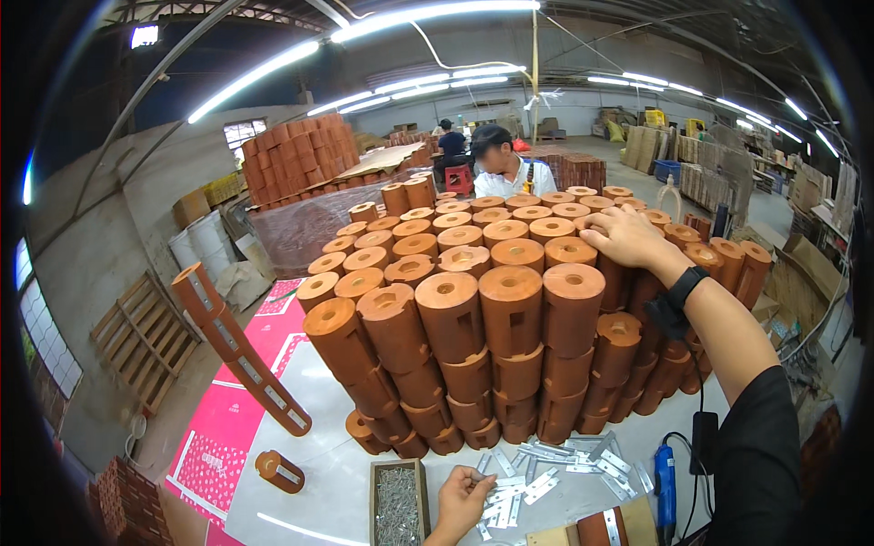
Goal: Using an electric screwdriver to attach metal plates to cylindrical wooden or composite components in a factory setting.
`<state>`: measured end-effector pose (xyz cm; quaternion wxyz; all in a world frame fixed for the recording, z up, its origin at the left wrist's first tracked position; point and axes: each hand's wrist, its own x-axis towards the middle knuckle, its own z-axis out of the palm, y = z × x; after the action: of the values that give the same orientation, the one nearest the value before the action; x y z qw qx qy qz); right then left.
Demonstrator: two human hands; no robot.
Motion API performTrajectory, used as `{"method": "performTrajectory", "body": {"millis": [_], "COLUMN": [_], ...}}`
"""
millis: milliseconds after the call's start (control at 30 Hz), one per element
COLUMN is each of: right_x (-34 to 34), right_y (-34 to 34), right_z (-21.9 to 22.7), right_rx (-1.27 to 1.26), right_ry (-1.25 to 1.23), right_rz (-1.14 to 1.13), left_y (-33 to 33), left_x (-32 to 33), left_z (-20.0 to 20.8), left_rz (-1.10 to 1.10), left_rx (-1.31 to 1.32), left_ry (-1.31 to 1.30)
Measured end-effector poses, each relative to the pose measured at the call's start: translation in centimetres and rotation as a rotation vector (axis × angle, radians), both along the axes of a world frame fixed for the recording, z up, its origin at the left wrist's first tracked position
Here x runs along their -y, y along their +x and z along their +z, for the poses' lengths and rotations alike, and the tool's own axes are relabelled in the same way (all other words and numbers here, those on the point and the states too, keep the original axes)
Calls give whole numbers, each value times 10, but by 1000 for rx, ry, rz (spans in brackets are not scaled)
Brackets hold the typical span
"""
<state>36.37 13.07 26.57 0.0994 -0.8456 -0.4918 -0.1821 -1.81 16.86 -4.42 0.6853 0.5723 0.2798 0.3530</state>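
Brown wooden cylinders, with holes in their tops and slots in some sides, stand stacked in tiers before me. My right hand reaches over the stack's right side, its fingers curled round the top of one cylinder, which it largely covers. Close to the table's front, my left hand has its fingertips pinched together beside loose metal strips; what lies in the pinch is too small to make out. Left of that hand is a wooden box of small screws or nails. A cylinder bearing a metal strip lies at the bottom edge.
A blue power screwdriver with a black cord lies at the front right. On the left stand a tall column of joined cylinders and a short cylinder. Behind the stack a person in white sits.
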Motion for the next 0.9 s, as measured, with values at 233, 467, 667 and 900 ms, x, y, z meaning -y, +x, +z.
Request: {"method": "performTrajectory", "body": {"millis": [233,467,667,900], "right_x": [2,0,6,-3], "right_y": [-3,-4,-6,-4], "right_z": [1,3,3,-1], "right_rx": [-15,22,-12,-16], "right_ry": [3,55,119,121], "right_rz": [3,113,128,152], "left_y": [-3,-3,-4,-6], "left_x": [4,6,12,11], "left_z": [14,11,30,20], "left_rz": [-169,-80,11,79], "left_rx": [-268,-295,-266,-249], "left_ry": [47,277,421,539]}}
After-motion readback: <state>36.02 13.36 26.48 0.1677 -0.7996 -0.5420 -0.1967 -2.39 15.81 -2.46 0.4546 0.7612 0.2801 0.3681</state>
